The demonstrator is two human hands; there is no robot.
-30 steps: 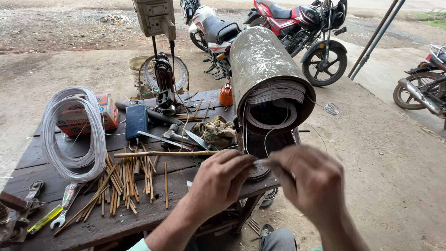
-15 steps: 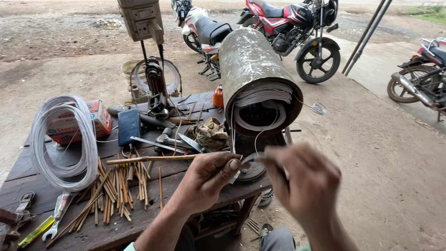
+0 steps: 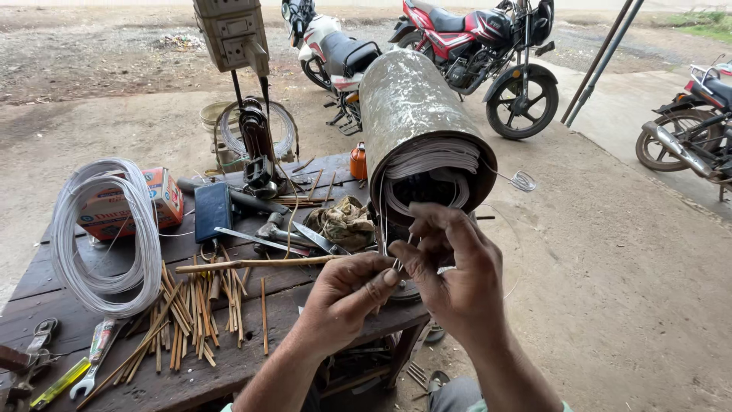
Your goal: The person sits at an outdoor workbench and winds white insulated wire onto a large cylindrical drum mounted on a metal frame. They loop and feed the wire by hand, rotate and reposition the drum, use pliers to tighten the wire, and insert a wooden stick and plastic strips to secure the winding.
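Two bare hands meet just in front of the open end of a large metal cylinder [image 3: 415, 122], a motor stator lying on its side at the right end of the dark wooden table [image 3: 229, 366]. Left hand [image 3: 343, 294] pinches a thin wire [image 3: 398, 263] between thumb and forefinger, closed on it. Right hand [image 3: 450, 267] has fingers curled around the same wire, fingertips touching the left hand's (exact pinch partly hidden). Pale windings [image 3: 427, 164] line the cylinder's mouth, and a small loop of wire [image 3: 523, 181] sticks out at its right. Long wooden stick [image 3: 252, 264] lies across the table just left of the hands, over a scatter of short bamboo slivers [image 3: 191, 313]. White wire coil [image 3: 107, 229] leans on an orange box [image 3: 164, 200] far left. Knife, phone, rag mid-table. Motorcycles [image 3: 473, 46] parked behind.
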